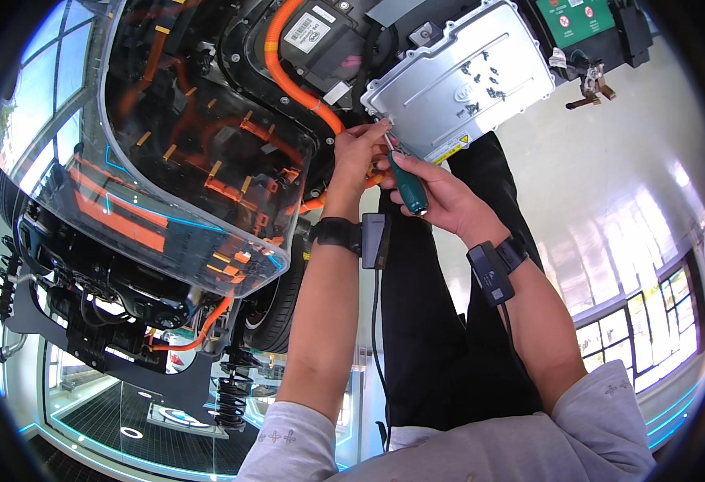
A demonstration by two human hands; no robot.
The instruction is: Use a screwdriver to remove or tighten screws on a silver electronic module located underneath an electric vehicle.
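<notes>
My right hand (445, 193) is wrapped around the green handle of a screwdriver (408, 185). Its thin shaft points up and away from me, toward the near left corner of a silver metal cover (465, 88). Beside the shaft, my left hand (355, 153) has its fingers drawn together at that corner. What they pinch, if anything, is too small to make out. The screwdriver's tip is hidden among the fingers. Several small dark bolts (493, 93) lie loose on top of the cover. Just left of my left hand runs a thick orange cable (274, 56).
To the left, a large clear casing (280, 273) covers dark parts with orange bars. A tyre (276, 309) and a coil spring (232, 394) stand below it. At the far right of the cover are a green label plate (573, 20) and a metal bracket (592, 84).
</notes>
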